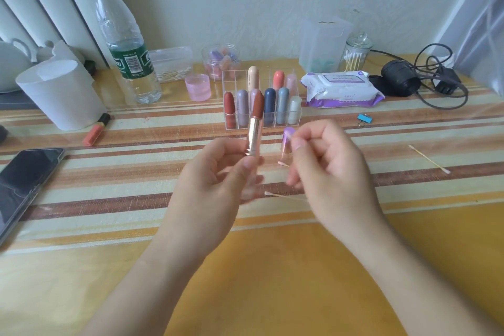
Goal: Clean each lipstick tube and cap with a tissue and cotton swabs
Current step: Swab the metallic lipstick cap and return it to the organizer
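Observation:
My left hand point(218, 174) grips an uncapped lipstick point(255, 128) upright by its base; the tube is rose-gold and the bullet brown-red. Its purple cap point(287, 142) stands on the table just right of it. My right hand point(330, 169) hovers beside the cap with curled fingers and pinches a cotton swab point(282, 163), whose pink-stained tip pokes out to the left. Another swab point(283, 196) lies on the table below both hands. Behind them, a clear organizer point(283, 124) holds several capped lipsticks.
A third swab point(429, 159) lies at the right. Also here: a wet wipes pack point(341, 87), a swab jar point(356, 54), black cables point(425, 82), a blue clip point(364, 118), a water bottle point(125, 43), a pink cup point(198, 87), a white container point(60, 93), an orange lipstick point(96, 129) and a phone point(24, 185).

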